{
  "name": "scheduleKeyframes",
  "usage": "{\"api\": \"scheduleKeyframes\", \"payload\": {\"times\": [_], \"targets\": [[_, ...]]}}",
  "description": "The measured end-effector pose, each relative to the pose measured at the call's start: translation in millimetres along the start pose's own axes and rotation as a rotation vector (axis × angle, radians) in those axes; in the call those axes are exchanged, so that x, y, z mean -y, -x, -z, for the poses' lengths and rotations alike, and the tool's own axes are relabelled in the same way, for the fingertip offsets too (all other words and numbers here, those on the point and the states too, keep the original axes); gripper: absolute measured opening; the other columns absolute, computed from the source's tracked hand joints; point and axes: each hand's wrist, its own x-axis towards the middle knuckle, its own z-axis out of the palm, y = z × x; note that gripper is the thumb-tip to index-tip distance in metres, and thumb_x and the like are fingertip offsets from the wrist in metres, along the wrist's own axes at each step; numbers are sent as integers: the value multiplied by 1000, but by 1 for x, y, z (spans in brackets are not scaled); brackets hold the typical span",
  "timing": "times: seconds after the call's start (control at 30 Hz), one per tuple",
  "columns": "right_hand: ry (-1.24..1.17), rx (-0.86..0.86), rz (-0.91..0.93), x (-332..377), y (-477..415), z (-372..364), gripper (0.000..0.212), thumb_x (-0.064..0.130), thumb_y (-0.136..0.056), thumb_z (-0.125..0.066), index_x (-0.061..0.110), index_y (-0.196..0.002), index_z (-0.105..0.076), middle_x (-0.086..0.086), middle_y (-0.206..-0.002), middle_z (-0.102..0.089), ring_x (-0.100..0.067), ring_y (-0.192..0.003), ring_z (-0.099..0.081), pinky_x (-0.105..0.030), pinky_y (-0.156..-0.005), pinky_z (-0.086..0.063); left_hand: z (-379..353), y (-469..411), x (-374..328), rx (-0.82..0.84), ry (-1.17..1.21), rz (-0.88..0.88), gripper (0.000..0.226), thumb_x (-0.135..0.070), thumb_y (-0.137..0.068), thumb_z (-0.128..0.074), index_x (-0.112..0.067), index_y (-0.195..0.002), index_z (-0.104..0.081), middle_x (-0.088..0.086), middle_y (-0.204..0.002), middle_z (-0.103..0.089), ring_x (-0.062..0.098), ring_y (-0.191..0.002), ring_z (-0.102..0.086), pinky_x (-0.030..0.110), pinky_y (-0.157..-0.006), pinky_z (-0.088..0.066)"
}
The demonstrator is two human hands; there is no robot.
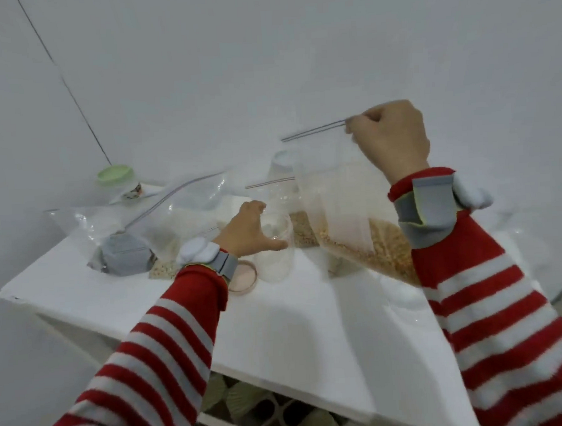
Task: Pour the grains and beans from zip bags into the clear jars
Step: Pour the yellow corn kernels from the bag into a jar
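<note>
My right hand [391, 135] pinches the top zip edge of a clear zip bag [344, 209] and holds it up above the table; tan grains fill the bag's lower part. My left hand [249, 230] wraps around an open, empty clear jar [275, 249] standing upright on the white table [279, 327], just left of the lifted bag. A pink lid [244, 276] lies flat beside that jar. Other zip bags lie at the left: one with dark grey contents [122, 253], one with pale grains [176, 228].
A jar with a green lid [115, 177] stands at the table's back left. Another clear jar [282, 167] stands behind the lifted bag, with a further grain bag [301, 231] beside it. A thin cord runs down the wall. The table's near edge drops to patterned floor.
</note>
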Motion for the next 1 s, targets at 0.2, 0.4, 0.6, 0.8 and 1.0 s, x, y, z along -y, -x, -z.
{"api": "scheduleKeyframes", "payload": {"times": [0.2, 0.4, 0.6, 0.8, 1.0], "targets": [[-71, 138, -162, -49, 38, -21, 36, 36, -84, -58, 3, -79, -72, -14, -83, -72, -33, -77, -66, -39, -71, -55, -10, 18, 5, -115, -104, 53, 101, -43, -69, -84, -5, -145, -30, 10, -141, -35, 26, -123, -47, 39, -105, -41], [-174, 288, -200, -77, 64, -48, 47, 42, -87, -54, -1, -82, -69, -17, -84, -72, -32, -61, -69, -53, -67, -59, -13, 12, 9, -167, -101, 134, 102, -41, -70, -84, -5, -146, -27, 12, -145, -30, 33, -128, -43, 45, -107, -38], [-48, 551, -211, -97, 73, -28, 46, 44, -91, -63, 12, -61, -52, 0, -56, -65, -13, -47, -64, -40, -62, -60, -13, 34, -15, -501, -124, 30, 82, -48, -73, -80, -6, -133, -44, 11, -132, -47, 30, -123, -42, 38, -104, -36], [-301, 694, -389, -107, 95, 3, 31, 18, -86, -75, -11, -93, -67, -15, -75, -69, -19, -55, -65, -25, -52, -57, -60, 95, -94, -248, 404, 63, 25, -33, -90, -68, -8, -90, -65, 3, -79, -67, 9, -60, -67, 22, -59, -55], [-515, 678, -530, -111, 121, -5, 25, 17, -97, -59, -2, -86, -69, -20, -81, -71, -28, -68, -71, -34, -66, -62, -99, 108, -110, -264, 911, 156, 28, -24, -91, -67, 1, -101, -66, 19, -92, -71, 19, -79, -74, 32, -76, -60]]}}
